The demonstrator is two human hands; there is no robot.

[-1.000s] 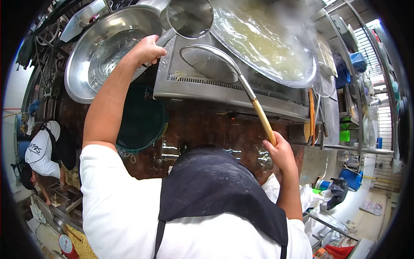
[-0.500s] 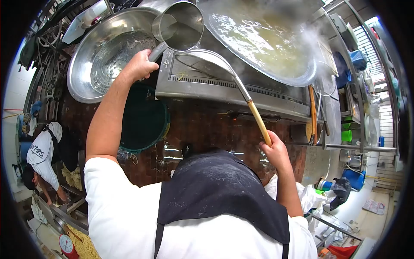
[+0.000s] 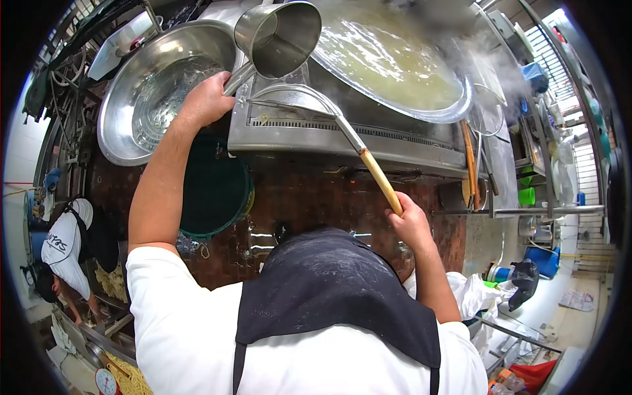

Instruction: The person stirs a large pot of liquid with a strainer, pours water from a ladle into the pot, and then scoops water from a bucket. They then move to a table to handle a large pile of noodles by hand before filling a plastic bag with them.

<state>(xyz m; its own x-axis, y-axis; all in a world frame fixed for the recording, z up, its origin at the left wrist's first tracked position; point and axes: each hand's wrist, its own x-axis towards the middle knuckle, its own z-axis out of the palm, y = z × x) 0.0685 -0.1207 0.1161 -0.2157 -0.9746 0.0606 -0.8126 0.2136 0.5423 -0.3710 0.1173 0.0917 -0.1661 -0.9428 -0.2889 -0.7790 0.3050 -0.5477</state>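
Note:
My left hand (image 3: 208,100) is wrapped round the handle of a metal dipper (image 3: 280,41), whose wide cup is tilted toward the large steaming pot (image 3: 395,59). Inside the cup I can make out no contents. My right hand (image 3: 409,222) grips the wooden handle of a long strainer (image 3: 378,176). The strainer's round metal head lies over the steel stove top (image 3: 342,135), below the dipper. Cloudy liquid fills the pot. To the left of the dipper sits a big steel bowl (image 3: 118,131) with clear liquid in it.
A dark green tub (image 3: 214,191) stands on the floor below the bowl. At the far left a person (image 3: 66,250) bends over a work surface, near yellow noodles (image 3: 128,378) and a scale (image 3: 105,380). Wooden-handled tools (image 3: 469,164) stand right of the stove.
The dipper in my left hand has tilted more toward the pot. The strainer and my right hand have shifted slightly left in view, along with the stove and pot.

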